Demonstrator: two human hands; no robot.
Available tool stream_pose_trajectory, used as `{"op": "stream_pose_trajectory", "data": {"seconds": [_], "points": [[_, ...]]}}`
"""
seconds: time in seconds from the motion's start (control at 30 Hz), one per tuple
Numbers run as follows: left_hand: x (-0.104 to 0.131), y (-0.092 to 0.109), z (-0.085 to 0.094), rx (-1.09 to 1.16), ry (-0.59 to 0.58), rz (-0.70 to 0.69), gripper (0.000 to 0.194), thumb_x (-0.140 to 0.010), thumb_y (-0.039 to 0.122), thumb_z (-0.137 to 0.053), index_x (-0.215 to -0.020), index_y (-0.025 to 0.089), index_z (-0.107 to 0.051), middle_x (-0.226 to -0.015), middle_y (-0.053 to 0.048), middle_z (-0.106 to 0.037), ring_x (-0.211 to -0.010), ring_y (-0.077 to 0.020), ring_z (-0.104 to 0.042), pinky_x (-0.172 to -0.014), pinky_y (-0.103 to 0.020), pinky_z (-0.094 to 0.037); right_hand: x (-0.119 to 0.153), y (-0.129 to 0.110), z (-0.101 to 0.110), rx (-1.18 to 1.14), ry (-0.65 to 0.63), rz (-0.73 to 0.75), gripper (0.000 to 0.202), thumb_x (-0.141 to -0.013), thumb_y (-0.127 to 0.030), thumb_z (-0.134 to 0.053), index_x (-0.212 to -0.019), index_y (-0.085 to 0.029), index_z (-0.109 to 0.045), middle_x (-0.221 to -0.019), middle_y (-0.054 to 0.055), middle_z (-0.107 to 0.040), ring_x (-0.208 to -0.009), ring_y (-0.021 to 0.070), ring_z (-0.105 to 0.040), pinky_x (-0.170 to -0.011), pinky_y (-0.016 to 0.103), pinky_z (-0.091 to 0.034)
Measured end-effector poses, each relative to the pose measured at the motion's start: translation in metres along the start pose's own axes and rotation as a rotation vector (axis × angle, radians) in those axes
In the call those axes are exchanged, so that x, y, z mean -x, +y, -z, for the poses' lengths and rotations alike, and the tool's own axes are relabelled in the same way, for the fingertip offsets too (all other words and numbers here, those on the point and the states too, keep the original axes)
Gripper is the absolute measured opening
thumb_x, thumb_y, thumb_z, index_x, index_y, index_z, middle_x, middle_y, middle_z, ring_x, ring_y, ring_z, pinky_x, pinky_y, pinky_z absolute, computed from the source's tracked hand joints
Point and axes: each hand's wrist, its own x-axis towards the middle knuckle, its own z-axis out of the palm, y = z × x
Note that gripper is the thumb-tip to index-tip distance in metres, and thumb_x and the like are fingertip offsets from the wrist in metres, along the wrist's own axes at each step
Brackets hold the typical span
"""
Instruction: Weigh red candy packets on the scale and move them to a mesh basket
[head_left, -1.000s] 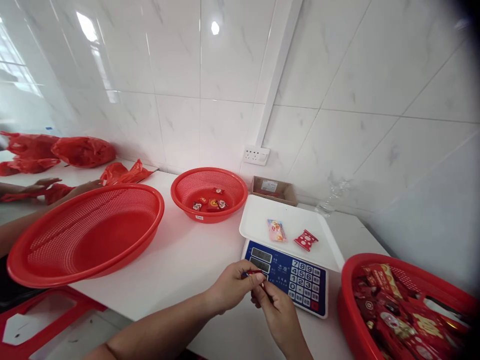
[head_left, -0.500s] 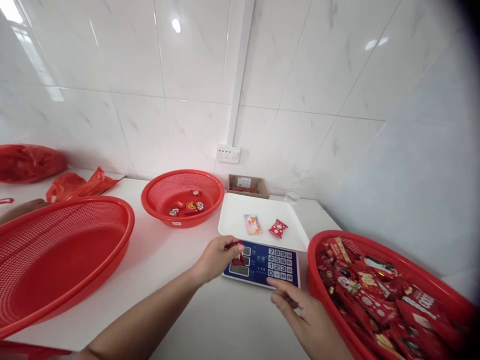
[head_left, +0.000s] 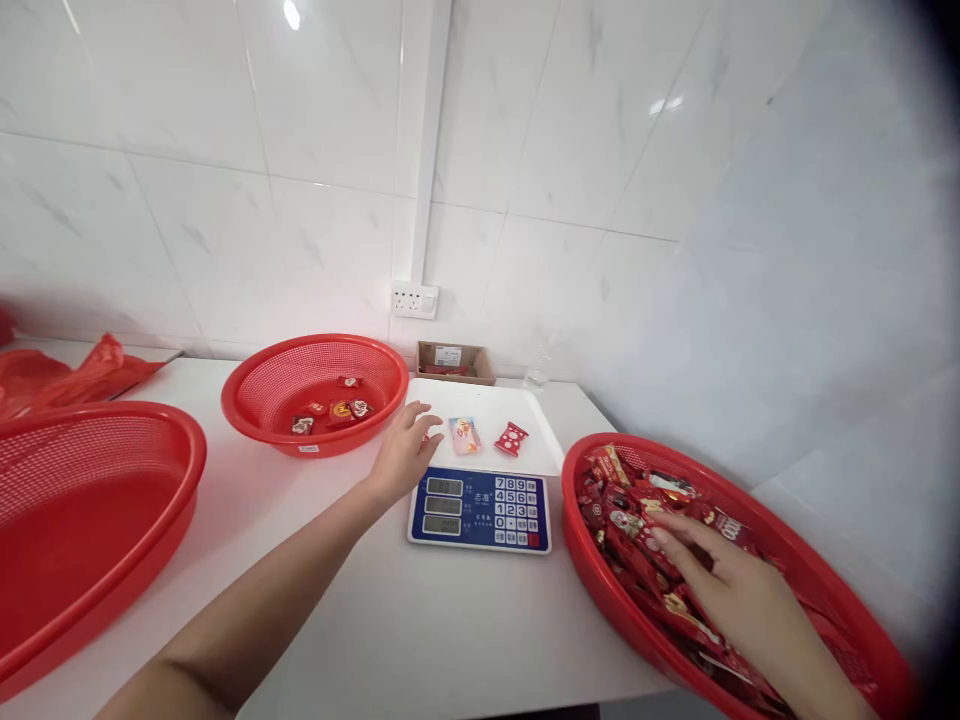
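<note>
Head camera: left hand (head_left: 405,452) over the scale (head_left: 480,512), right hand (head_left: 729,592) down among the red packets (head_left: 626,490)!

And here's the left hand at the left edge of the white pan (head_left: 491,402), thumb and fingers apart, a sliver of red wrapper (head_left: 426,437) showing beside them; on the pan, a pink packet (head_left: 465,436) lies nearest, a dotted red packet (head_left: 511,438) to its right; over in the right basket (head_left: 583,560) the right hand reaches low, thumb close to forefinger, though whether it's clamped on a packet I can't tell; across the counter (head_left: 360,610), a round basket (head_left: 259,385) holds a few small packets near the wall.
</note>
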Motion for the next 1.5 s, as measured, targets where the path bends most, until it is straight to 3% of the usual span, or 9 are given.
{"op": "stream_pose_trajectory", "data": {"seconds": [0.13, 0.27, 0.47, 0.73, 0.9, 1.03, 1.17, 1.33, 1.5], "points": [[0.047, 0.015, -0.009, 0.032, 0.054, -0.132, 0.016, -0.088, 0.022, -0.044, -0.094, 0.02, -0.059, -0.109, -0.009, -0.057, -0.108, -0.0227, -0.051, -0.092, -0.04, -0.043, -0.021, 0.03, 0.0, 0.281, -0.113, -0.05, 0.038, -0.076, -0.044, -0.046, -0.103, -0.025, -0.065, -0.103, 0.006, -0.069, -0.09, 0.0291, -0.064, -0.073, 0.039, -0.05], [0.089, 0.019, -0.023, 0.138, -0.058, -0.234, 0.015, -0.088, 0.018, -0.045, -0.094, 0.021, -0.058, -0.098, -0.008, -0.062, -0.1, -0.0206, -0.055, -0.087, -0.036, -0.046, -0.035, 0.038, -0.01, 0.405, -0.345, 0.009, 0.038, -0.08, -0.039, -0.043, -0.109, -0.023, -0.062, -0.108, 0.007, -0.067, -0.097, 0.0259, -0.062, -0.076, 0.034, -0.048], [0.105, 0.011, -0.027, 0.161, -0.16, -0.181, 0.016, -0.088, 0.018, -0.044, -0.096, 0.022, -0.058, -0.092, -0.007, -0.063, -0.09, -0.0193, -0.058, -0.08, -0.033, -0.048, -0.057, 0.034, -0.029, 0.476, -0.498, 0.104, 0.034, -0.082, -0.034, -0.044, -0.107, -0.02, -0.062, -0.107, 0.01, -0.066, -0.098, 0.0247, -0.061, -0.079, 0.031, -0.044], [0.108, 0.009, -0.028, 0.16, -0.203, -0.125, 0.017, -0.089, 0.022, -0.042, -0.092, 0.021, -0.059, -0.085, -0.006, -0.065, -0.081, -0.0181, -0.06, -0.071, -0.029, -0.049, -0.081, 0.04, -0.051, 0.544, -0.445, 0.145, 0.023, -0.078, -0.031, -0.049, -0.081, -0.016, -0.065, -0.098, 0.014, -0.062, -0.09, 0.0243, -0.059, -0.077, 0.031, -0.039], [0.108, 0.005, -0.03, 0.181, -0.164, -0.161, 0.016, -0.089, 0.021, -0.043, -0.092, 0.02, -0.059, -0.081, -0.004, -0.065, -0.075, -0.0152, -0.061, -0.066, -0.025, -0.05, -0.082, 0.043, -0.057, 0.505, -0.436, 0.115, 0.012, -0.073, -0.03, -0.054, -0.069, -0.019, -0.058, -0.087, 0.008, -0.063, -0.08, 0.0213, -0.059, -0.066, 0.028, -0.039], [0.108, 0.003, -0.03, 0.191, -0.17, -0.152, 0.015, -0.089, 0.019, -0.045, -0.093, 0.02, -0.058, -0.082, -0.004, -0.065, -0.074, -0.0143, -0.061, -0.067, -0.024, -0.05, -0.086, 0.05, -0.056, 0.461, -0.396, 0.053, 0.011, -0.076, -0.031, -0.049, -0.077, -0.022, -0.055, -0.074, 0.003, -0.065, -0.069, 0.019, -0.06, -0.061, 0.027, -0.04], [0.108, 0.003, -0.03, 0.194, -0.2, -0.138, 0.014, -0.088, 0.019, -0.045, -0.093, 0.02, -0.059, -0.081, -0.003, -0.065, -0.073, -0.0137, -0.061, -0.066, -0.023, -0.049, -0.091, 0.053, -0.048, 0.276, -0.277, -0.001, 0.023, -0.077, -0.036, -0.046, -0.091, -0.021, -0.056, -0.093, 0.007, -0.068, -0.087, 0.0204, -0.062, -0.074, 0.028, -0.043], [0.111, 0.003, -0.03, 0.193, -0.217, -0.118, 0.014, -0.088, 0.019, -0.045, -0.093, 0.02, -0.059, -0.079, -0.002, -0.064, -0.072, -0.0129, -0.06, -0.066, -0.021, -0.048, -0.09, 0.039, -0.037, 0.004, -0.261, -0.066, 0.025, -0.071, -0.039, -0.05, -0.085, -0.021, -0.059, -0.093, 0.006, -0.069, -0.087, 0.0227, -0.063, -0.079, 0.032, -0.045], [0.112, 0.002, -0.031, 0.195, -0.22, -0.097, 0.015, -0.088, 0.02, -0.045, -0.091, 0.02, -0.06, -0.079, -0.002, -0.065, -0.072, -0.0133, -0.061, -0.066, -0.022, -0.048, -0.078, 0.007, -0.031, -0.115, -0.167, -0.011, 0.03, -0.067, -0.043, -0.051, -0.085, -0.022, -0.059, -0.093, 0.005, -0.069, -0.089, 0.0242, -0.062, -0.082, 0.036, -0.044]]}}
